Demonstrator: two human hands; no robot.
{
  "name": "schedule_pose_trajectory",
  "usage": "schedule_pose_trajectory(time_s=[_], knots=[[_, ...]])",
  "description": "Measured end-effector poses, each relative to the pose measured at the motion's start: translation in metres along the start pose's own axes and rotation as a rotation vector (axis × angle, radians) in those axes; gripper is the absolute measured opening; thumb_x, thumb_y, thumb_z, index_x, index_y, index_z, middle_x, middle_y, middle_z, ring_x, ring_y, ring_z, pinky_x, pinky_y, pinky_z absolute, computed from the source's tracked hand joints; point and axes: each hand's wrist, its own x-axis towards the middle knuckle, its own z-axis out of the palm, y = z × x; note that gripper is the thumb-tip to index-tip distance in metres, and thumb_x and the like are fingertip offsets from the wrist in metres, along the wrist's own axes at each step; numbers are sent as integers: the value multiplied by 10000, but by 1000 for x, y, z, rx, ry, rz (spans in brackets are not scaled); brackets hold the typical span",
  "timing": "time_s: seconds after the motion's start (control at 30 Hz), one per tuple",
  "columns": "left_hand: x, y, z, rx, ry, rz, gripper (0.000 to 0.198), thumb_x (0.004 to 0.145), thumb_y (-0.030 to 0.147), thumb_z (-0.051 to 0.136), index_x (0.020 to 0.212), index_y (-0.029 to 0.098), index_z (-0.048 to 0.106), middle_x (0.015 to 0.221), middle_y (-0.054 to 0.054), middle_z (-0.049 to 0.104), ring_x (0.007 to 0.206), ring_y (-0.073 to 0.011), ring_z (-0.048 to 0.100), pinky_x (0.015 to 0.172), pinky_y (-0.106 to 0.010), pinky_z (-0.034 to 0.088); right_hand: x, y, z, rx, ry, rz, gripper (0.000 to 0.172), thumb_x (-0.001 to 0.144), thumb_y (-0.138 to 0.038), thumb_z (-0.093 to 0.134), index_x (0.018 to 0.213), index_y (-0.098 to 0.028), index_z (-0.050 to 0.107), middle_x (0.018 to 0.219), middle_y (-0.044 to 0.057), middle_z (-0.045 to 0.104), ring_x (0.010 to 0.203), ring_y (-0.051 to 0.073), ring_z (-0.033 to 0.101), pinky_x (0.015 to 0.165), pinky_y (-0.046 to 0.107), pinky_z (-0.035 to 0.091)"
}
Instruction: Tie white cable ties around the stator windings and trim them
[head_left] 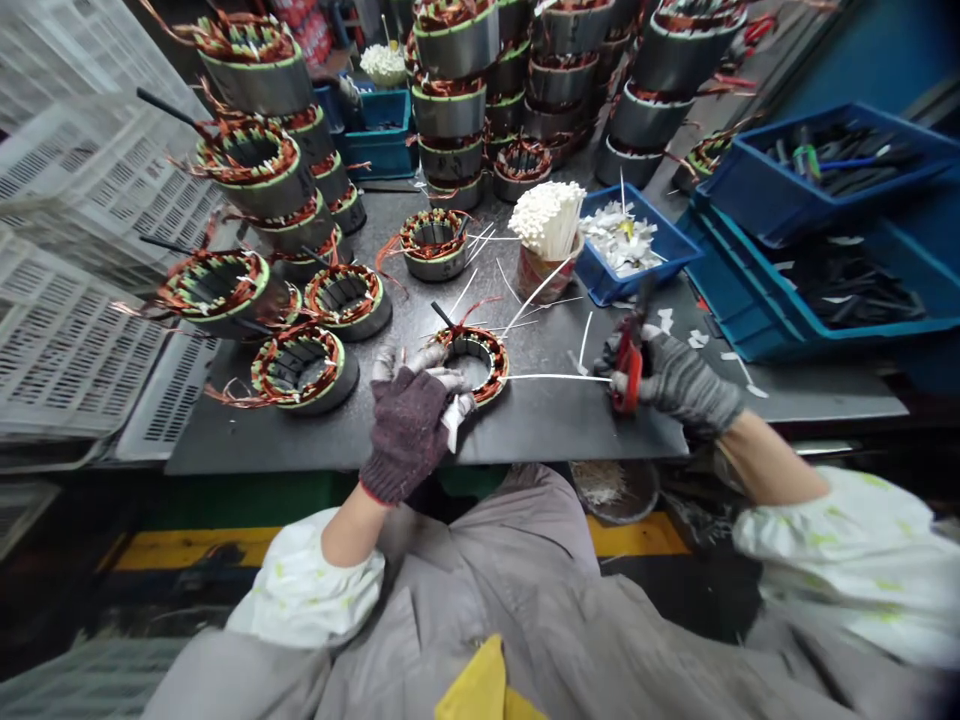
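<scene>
A motor stator [491, 385] with copper windings lies on the dark table before me. My left hand [411, 415], in a dark purple knit glove with white-wrapped fingertips, grips its left side and hides part of it. A small white scrap [455, 418] shows by the thumb. From the stator's right edge a white cord [555, 377] runs taut to my right hand [679, 380], which wears a grey striped glove. That hand is closed around red-handled scissors [628, 372], their dark blades pointing up. The cord's end meets the fingers there.
Several stators [300, 365] stand at left, with tall stacks [454, 100] behind. A cup [551, 270] of white cords and a blue bin [637, 245] of white scraps sit beyond the work. Blue bins [825, 200] of dark pieces are at right; white crates [67, 340] at left.
</scene>
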Motion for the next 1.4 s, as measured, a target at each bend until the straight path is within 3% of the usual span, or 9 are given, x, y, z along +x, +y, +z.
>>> schedule_pose_trajectory(time_s=[0.17,0.33,0.43,0.67,0.87,1.07,1.17,1.3,1.4], knots=[[0,-4,12,-87,-15,-31,155,997,324,570,981,253,706,1037,-19,794,1277,-253,635,1239,-549,284,-35,-24,38,-255,-2,-27,302,765,-379,672,1011,-204,658,865,94,727,727,266,691,709,423,594],[0,-4,10,-97,-23,-66,164,991,331,566,968,249,706,1021,-26,794,1260,-244,640,1224,-515,321,-22,-38,69,-401,-36,-189,629,693,-567,773,1122,-120,662,1053,200,710,948,355,689,880,516,574],[0,-2,9,-111,-5,-57,162,996,323,559,972,246,700,1030,-29,792,1267,-243,633,1216,-508,339,-12,-35,67,-429,-94,-217,745,689,-666,758,1165,-104,646,1074,214,696,958,369,678,888,542,564],[-2,-1,12,-128,24,-49,133,990,310,581,980,240,694,1033,-18,789,1263,-240,634,1245,-526,310,-18,-27,32,-678,-105,-48,714,827,-684,637,1189,-68,638,1086,258,693,966,394,667,893,536,551],[-4,-4,16,-151,48,-32,113,985,293,590,968,233,684,1026,-23,785,1252,-238,635,1176,-511,405,-13,-58,67,-594,-215,-147,735,756,-691,711,1162,-82,655,1119,224,703,996,346,677,897,456,550],[-5,6,16,-93,43,-102,149,993,329,581,967,232,691,1014,-29,779,1248,-240,632,1123,-476,424,-15,-61,59,-640,-390,115,510,849,-645,644,1046,-176,690,914,121,747,830,299,715,711,350,501],[-10,18,18,-26,59,-139,147,995,322,583,978,228,695,1045,-38,780,1257,-252,631,1143,-494,376,-14,-68,54,-722,-358,245,503,895,-650,591,1057,-182,679,907,129,752,807,298,714,678,338,471],[-16,30,23,34,97,-133,122,986,292,592,1017,220,686,1059,-46,782,1255,-261,634,1149,-496,341,3,-82,67,-796,-329,244,629,874,-681,598,1209,-150,643,1090,175,744,908,300,720,738,338,491],[-18,33,23,46,99,-119,121,977,278,604,1047,221,685,1066,-46,783,1258,-259,633,1128,-476,356,13,-85,71,-830,-414,271,579,938,-660,513,1186,-153,646,1027,162,756,889,289,730,720,326,487]])
